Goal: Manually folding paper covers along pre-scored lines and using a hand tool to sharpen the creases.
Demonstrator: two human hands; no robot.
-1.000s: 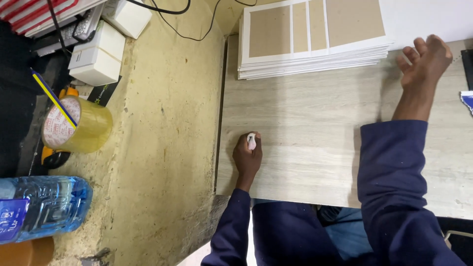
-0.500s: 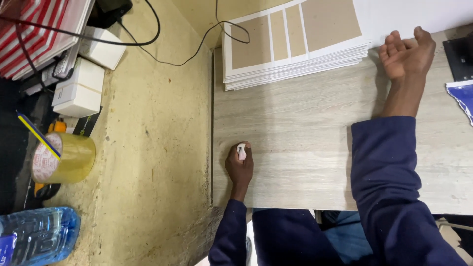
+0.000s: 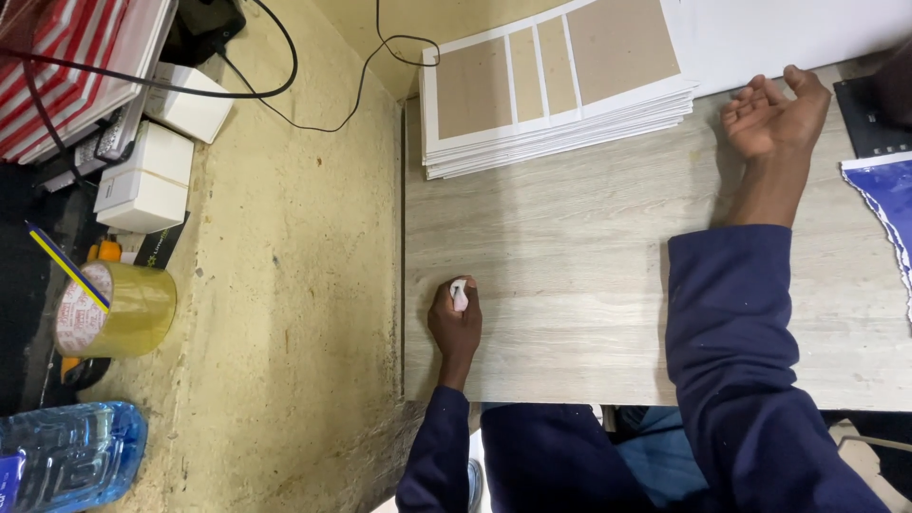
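My left hand [image 3: 456, 323] rests on the pale wooden tabletop [image 3: 570, 266] near its left edge, closed around a small white object [image 3: 459, 294] that pokes out between the fingers. My right hand [image 3: 774, 114] lies at the far right of the table, palm up, fingers loosely curled, holding nothing. It is just right of a stack of white sheets with brown card panels [image 3: 556, 90]. Both arms wear dark blue sleeves.
A yellowish floor [image 3: 285, 285] runs left of the table. On it are a roll of clear tape [image 3: 119, 309], a water bottle [image 3: 62, 456], white boxes [image 3: 147, 180] and black cables [image 3: 313, 104]. A blue sheet [image 3: 883, 204] lies at the table's right edge.
The view has shifted so the scene sits further right and lower in frame. My right hand has turned more palm up beside the stack. The left hand stays put on the white object.
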